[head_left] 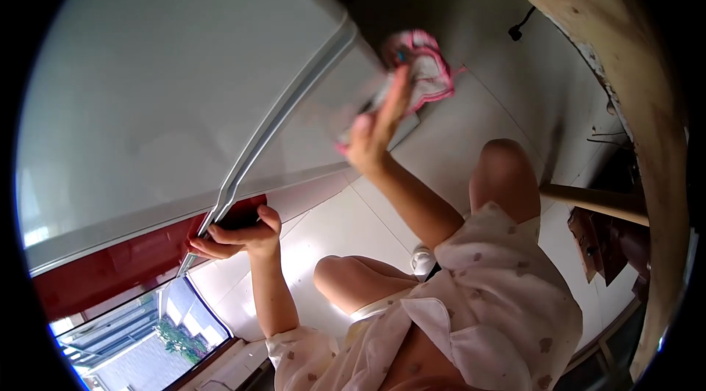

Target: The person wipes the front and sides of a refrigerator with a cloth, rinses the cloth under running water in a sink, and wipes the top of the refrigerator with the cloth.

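Note:
My right hand (379,123) is on a white cloth with pink edges (430,75), held against the lower side face of a large glossy pale grey appliance-like body (169,82). Motion blurs the cloth and fingertips. My left hand (239,235) curls its fingers around the end of the silver trim strip (283,108) that runs along this body. A dark recess and a red panel (125,262) lie beside those fingers.
Light floor tiles (485,108) spread below my bent knees. A curved wooden edge (588,16) borders the right side, with a black plug and cord (516,32) near it. Dark red wooden furniture (599,240) stands at right. A window (169,325) shows at lower left.

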A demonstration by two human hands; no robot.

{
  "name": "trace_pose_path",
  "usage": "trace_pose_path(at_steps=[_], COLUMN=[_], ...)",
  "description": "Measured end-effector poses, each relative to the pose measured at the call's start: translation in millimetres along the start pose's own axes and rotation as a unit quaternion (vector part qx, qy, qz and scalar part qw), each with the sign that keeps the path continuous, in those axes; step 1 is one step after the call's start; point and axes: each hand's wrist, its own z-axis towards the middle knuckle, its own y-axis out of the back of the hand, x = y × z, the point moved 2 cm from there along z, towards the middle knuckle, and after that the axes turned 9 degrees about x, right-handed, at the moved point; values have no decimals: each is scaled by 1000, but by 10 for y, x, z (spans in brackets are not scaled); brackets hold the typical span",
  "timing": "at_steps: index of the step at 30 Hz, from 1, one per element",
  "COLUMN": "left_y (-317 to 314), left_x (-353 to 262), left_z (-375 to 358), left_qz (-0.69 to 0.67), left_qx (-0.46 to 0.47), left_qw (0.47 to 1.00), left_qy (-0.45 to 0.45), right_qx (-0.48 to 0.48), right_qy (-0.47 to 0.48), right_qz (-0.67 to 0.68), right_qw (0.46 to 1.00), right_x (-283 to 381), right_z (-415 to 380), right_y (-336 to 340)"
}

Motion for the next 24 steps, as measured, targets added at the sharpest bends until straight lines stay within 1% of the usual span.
trace_pose_path(at_steps=[1,2,3,5,6,8,10,11,12,13,14,16,17,18,20,21,22,23,24], left_y=[-4,-14,-8,-24,-21,-54,-60,-73,-67,-79,-86,-74,-75,-71,-85,-79,-80,-71,-60], left_x=[12,14,17,35,44,53,54,50,47,50,51,41,44,46,37,37,34,29,27], left_z=[-14,-20,-31,-54,-64,-74,-74,-76,-80,-74,-66,-60,-69,-79,-87,-92,-97,-100,-95], left_qz=[4,1,-1,4,5,17,12,15,13,11,13,7,11,11,9,7,6,3,1], left_qx=[3,0,-2,-2,-5,1,13,10,6,0,1,-1,-7,-9,-12,-12,-8,-4,-3], left_qw=[1000,1000,1000,1000,1000,1000,1000,1000,1000,1000,1000,1000,1000,1000,1000,1000,1000,1000,1000], left_qy=[5,5,4,10,10,13,18,18,18,18,15,20,17,19,24,25,26,28,28], right_qx=[-14,-51,-78,-81,-77,-134,-185,-183,-193,-204,-204,-194,-195,-184,-155,-141,-105,-188,-181], right_qy=[-67,-148,-165,-320,-321,-483,-622,-621,-631,-640,-642,-699,-620,-656,-716,-744,-687,-629,-603], right_qz=[45,170,220,314,315,392,449,452,459,468,468,431,505,562,543,468,463,492,458], right_qw=[997,973,958,890,890,772,614,613,594,575,572,537,568,469,412,455,550,572,627], right_x=[-247,-536,-879,-1556,-1729,-2065,-2356,-2636,-2949,-3100,-2876,-2400,-2375,-2355,-1525,-963,-763,-438,43], right_z=[-138,-344,-564,-1055,-1165,-1368,-1639,-1874,-2199,-2362,-2268,-2159,-2203,-2295,-1794,-1473,-1458,-1320,-1016], right_y=[10,-42,-72,-55,-46,-89,-115,-130,-146,-195,-230,-299,-426,-485,-423,-378,-420,-495,-388])
